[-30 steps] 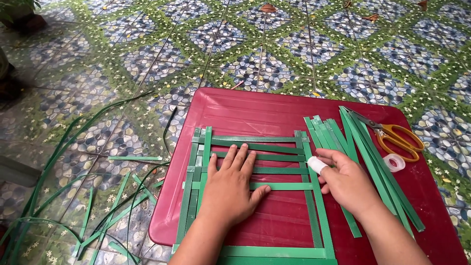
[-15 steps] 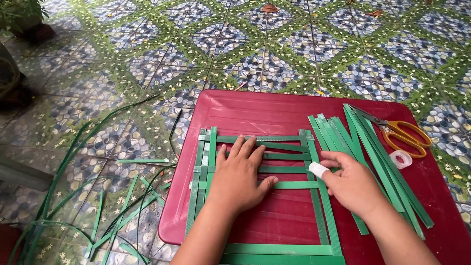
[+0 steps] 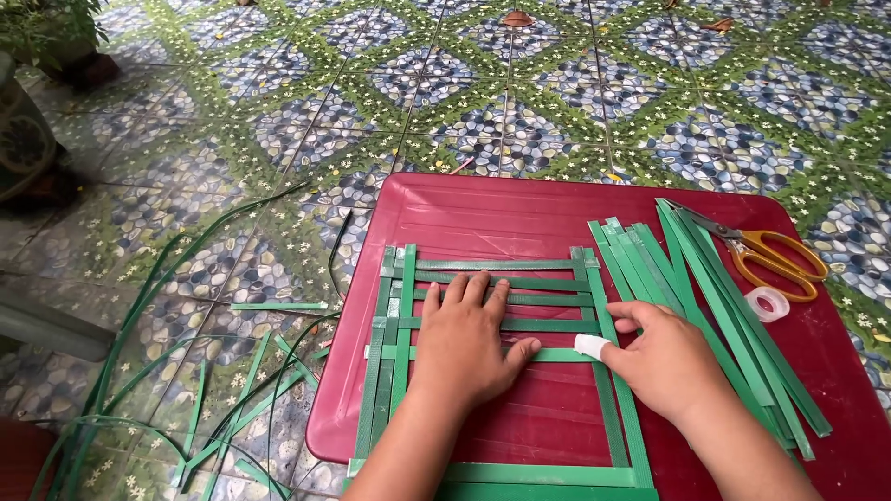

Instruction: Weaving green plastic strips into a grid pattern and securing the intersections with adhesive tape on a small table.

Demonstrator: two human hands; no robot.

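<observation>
A woven grid of green leaf strips (image 3: 501,278) lies on a dark red tray (image 3: 520,213). My left hand (image 3: 469,339) rests flat on the grid's middle, fingers together, pressing the horizontal strips down. My right hand (image 3: 664,357) sits at the grid's right side. Its thumb, wrapped in a white bandage, and fingers pinch the end of a horizontal strip (image 3: 557,354) where it meets the right vertical strip (image 3: 608,371).
A bundle of loose green strips (image 3: 687,269) lies on the tray's right part, with orange-handled scissors (image 3: 770,255) and a clear tape roll (image 3: 767,303) beside it. Cut strips and leaf stems (image 3: 232,390) litter the patterned tiled floor on the left. A plant pot (image 3: 23,139) stands far left.
The view has shifted slightly. Both hands stay in nearly the same places on the grid; my right hand has edged a little along the horizontal strip.
</observation>
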